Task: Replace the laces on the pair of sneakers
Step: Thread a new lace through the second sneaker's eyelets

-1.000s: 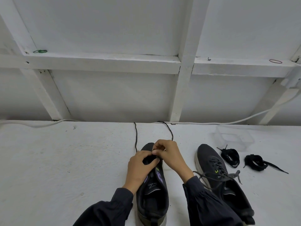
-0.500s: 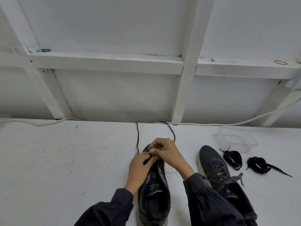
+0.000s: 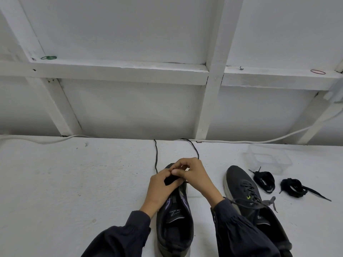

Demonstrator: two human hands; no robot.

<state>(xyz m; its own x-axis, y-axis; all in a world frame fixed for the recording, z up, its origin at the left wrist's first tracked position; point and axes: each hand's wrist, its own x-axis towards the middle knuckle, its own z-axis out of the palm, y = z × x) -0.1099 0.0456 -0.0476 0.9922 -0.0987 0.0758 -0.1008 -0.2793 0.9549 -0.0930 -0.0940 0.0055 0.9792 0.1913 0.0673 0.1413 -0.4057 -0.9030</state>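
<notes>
Toe end of the centre sneaker [image 3: 174,225] is still where the action is. Vs a sec ago the shoe hasn't budged on the white table [image 3: 74,182], toe pointing away, and both hands are parked over the same front eyelets. Only small finger work since then, w/ the right-hand fingers curling in tighter on top. Reads as the first crossings of the new lace going in, so early days: eyelets further back look bare, tongue exposed. Left hand [image 3: 159,188]: thumb and fingers curled, gripping the centre sneaker at its dark front, prob. steadying it. Right hand [image 3: 194,175]: fingers bunched, apparently pinching the black lace [image 3: 156,156] right at the eyelets, tho the exact grip is hidden. That lace runs out from under the hands in two slack strands toward the far table edge. Second sneaker [image 3: 246,190] sits just to the right, grey laces in place, so not started imo. Two coiled black laces [image 3: 264,180] lie right of it, near a clear tub [image 3: 269,158].
</notes>
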